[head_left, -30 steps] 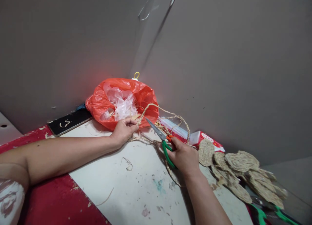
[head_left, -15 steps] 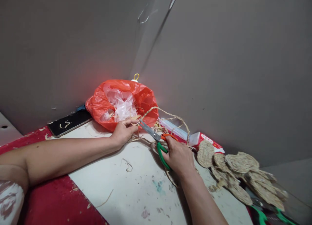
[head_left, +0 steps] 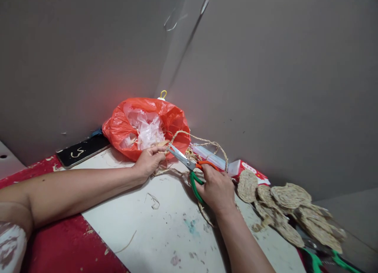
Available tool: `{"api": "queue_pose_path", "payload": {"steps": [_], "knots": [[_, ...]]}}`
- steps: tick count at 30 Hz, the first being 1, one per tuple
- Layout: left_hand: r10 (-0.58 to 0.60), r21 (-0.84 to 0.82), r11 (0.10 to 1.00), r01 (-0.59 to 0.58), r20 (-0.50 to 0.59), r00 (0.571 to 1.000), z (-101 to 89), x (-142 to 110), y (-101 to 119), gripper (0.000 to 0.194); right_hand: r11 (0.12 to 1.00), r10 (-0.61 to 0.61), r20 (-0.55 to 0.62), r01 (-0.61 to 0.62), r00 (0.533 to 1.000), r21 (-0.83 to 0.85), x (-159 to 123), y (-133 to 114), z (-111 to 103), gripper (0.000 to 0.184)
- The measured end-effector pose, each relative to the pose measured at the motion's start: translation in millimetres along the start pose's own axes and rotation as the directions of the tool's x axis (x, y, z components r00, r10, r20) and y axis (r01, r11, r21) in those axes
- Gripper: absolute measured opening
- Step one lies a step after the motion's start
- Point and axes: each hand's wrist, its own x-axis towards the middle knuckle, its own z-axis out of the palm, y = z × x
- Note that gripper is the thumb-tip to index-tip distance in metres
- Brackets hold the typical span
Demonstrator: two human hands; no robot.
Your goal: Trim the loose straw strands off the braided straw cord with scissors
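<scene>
My left hand (head_left: 149, 161) pinches a length of braided straw rope (head_left: 203, 141) just in front of an orange plastic bag (head_left: 147, 123). My right hand (head_left: 217, 188) grips scissors (head_left: 189, 166) with one orange and one green handle. Their blades point left, and the tips meet the rope right at my left fingertips. The rope loops up and back over toward the wall, then down under my right hand.
A black phone (head_left: 82, 150) lies left of the bag. A red and white box (head_left: 246, 169) and a pile of coiled straw discs (head_left: 291, 210) sit to the right. Green-handled tools (head_left: 325, 261) show at the lower right. Grey walls meet in a corner behind.
My right hand has moved the scissors left, bringing the blade tips from a gap away to the rope at my left fingers. My left hand has stayed put.
</scene>
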Motion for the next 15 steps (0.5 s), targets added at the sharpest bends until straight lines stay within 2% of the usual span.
{"api": "queue_pose_path", "payload": {"steps": [5,11,15], "knots": [[0.030,-0.008,1.000,-0.030,0.000,1.000,-0.4,-0.3,-0.1,0.033,1.000,0.021,0.066,-0.020,0.998,-0.021,-0.5,1.1,2.1,0.036],[0.008,-0.073,0.997,-0.008,0.000,1.000,0.1,0.1,-0.2,0.038,0.997,0.072,0.198,-0.078,0.977,0.020,1.7,-1.2,1.3,0.035],[0.011,-0.056,0.998,-0.011,-0.008,1.000,-0.9,1.6,-2.8,0.039,0.995,0.090,0.255,-0.099,0.963,0.021,3.5,-4.8,-1.2,0.033]]}}
